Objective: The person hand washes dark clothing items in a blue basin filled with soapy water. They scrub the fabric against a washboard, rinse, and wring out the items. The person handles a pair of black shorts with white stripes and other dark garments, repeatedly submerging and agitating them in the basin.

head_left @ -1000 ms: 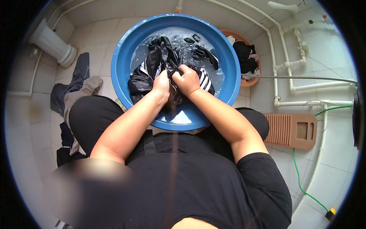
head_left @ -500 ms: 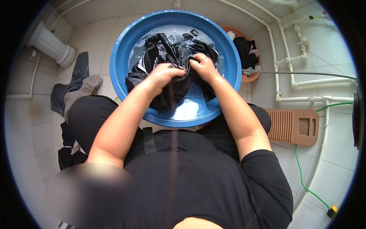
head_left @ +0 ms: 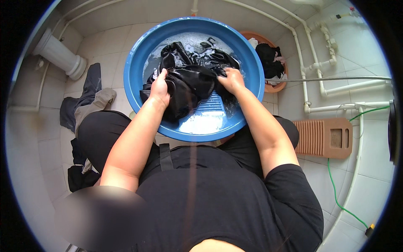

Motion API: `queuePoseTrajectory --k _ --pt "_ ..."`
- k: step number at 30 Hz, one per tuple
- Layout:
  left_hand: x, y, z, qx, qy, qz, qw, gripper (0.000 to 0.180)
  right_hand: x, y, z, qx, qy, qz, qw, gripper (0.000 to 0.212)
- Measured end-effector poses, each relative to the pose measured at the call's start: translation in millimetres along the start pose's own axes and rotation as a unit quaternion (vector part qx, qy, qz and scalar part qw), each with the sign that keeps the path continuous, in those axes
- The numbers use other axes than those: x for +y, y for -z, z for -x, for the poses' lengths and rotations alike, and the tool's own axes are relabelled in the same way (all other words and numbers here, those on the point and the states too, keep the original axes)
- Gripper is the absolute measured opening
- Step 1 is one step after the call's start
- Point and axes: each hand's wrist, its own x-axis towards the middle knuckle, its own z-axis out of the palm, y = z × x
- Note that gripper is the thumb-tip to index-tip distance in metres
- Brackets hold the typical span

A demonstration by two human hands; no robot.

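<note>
Grey clothing lies on the tiled floor. In a blue washbasin of sudsy water, fingers of the left hand grip a wet black garment; those of the right hand pinch its right side. Then, an orange tub and brown washboard.

Free to pass above the far floor left of the blue tub, between its rim and the white pillar, but blocked nearer by gray clothes and the left knee. Inside the tub, open over the ribbed slope at the near side, hemmed in by the left forearm, the right forearm and the black cloth bunched between the left hand and the right hand. On the right, tight past the far orange basin, then barred by a gray hose and, nearer, by a brown washboard close to the right knee.
</note>
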Motion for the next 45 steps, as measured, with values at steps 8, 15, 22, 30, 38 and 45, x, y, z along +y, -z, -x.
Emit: queuePoseTrajectory --k 8,15,22,30,38,45 --pt "-12 -9 1 -0.103 0.061 -0.034 0.992 0.051 -166 44 34 0.137 0.162 -0.354 0.911 0.025" --pt "-30 3 -14 -0.017 -0.013 -0.144 0.989 0.026 -176 28 28 0.196 0.220 -0.199 0.935 0.028" --pt "-12 -48 20 -0.105 -0.007 -0.137 0.985 0.026 -18 -21 -17 -0.008 -0.222 -0.160 0.962 0.052" --pt "19 10 -23 0.038 -0.035 -0.056 0.997 0.038 0 48 -11 0.135 -0.009 -0.046 0.990 0.026" --pt "8 -17 8 -0.028 -0.031 -0.151 0.988 0.037 23 8 -7 -0.258 -0.052 -0.224 0.939 0.043" --pt "22 2 0 0.010 -0.214 -0.288 0.933 0.040 -4 64 -25 -0.124 -0.239 -0.582 0.767 0.032"
